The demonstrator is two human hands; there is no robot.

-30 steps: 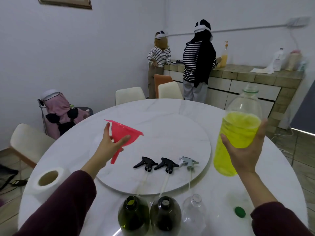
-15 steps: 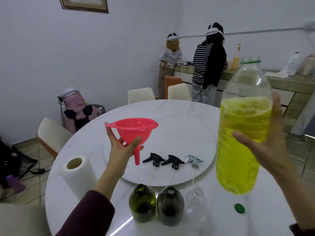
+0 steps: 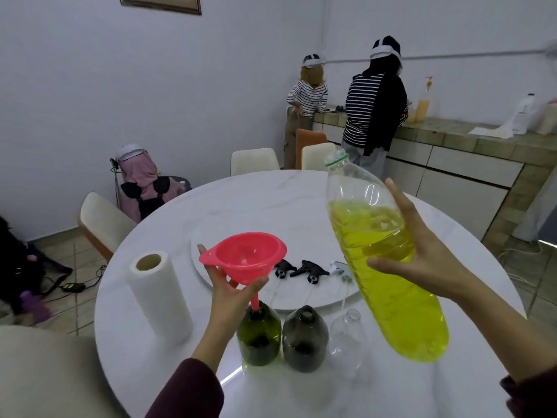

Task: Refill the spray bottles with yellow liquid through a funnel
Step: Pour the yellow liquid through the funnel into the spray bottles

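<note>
While the left hand [image 3: 232, 292] pinches the red funnel [image 3: 245, 257] under its bowl, the spout sits in the neck of the green bottle [image 3: 258, 336] at the near edge of the round marble table [image 3: 168, 351]. The right hand [image 3: 422, 257] wraps the big clear bottle of yellow liquid [image 3: 388, 267], held in the air, tilted with its open mouth leaning leftward. Beside the green bottle stand a dark bottle [image 3: 305, 339] and a clear one [image 3: 346, 342]; three spray heads [image 3: 309, 270] lie on the turntable behind, a paper towel roll [image 3: 158, 297] stands to the left

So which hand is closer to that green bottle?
The left. The left hand holds the pink funnel, its spout in the green bottle mouth. The right hand grips the big yellow bottle, off to the right.
</note>
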